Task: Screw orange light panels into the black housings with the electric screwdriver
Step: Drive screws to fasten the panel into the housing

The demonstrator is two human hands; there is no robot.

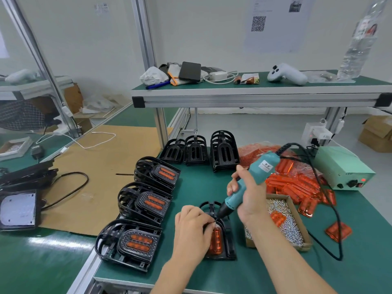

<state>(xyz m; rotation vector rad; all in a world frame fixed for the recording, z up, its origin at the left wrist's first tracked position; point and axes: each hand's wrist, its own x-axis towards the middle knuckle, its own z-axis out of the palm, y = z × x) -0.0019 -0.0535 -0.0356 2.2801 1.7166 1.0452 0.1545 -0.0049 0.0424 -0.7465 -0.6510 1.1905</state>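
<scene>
A black housing (228, 240) lies on the green table in front of me with an orange light panel (216, 240) set in it. My left hand (192, 228) rests on the housing's left side, its fingertips pinching at the screwdriver's tip, where any screw is too small to see. My right hand (247, 195) grips the teal electric screwdriver (248, 183), tilted down-left so its tip meets the panel's upper end. Three stacks of assembled housings (152, 200) stand to the left. Empty black housings (203, 150) stand behind.
A cardboard box of small screws (285, 224) sits right of my arm. A pile of loose orange panels (297, 181) lies behind it, one stray panel (338, 231) near the cord. The power supply (341, 167) stands at the right. A cardboard sheet (95, 177) covers the left table.
</scene>
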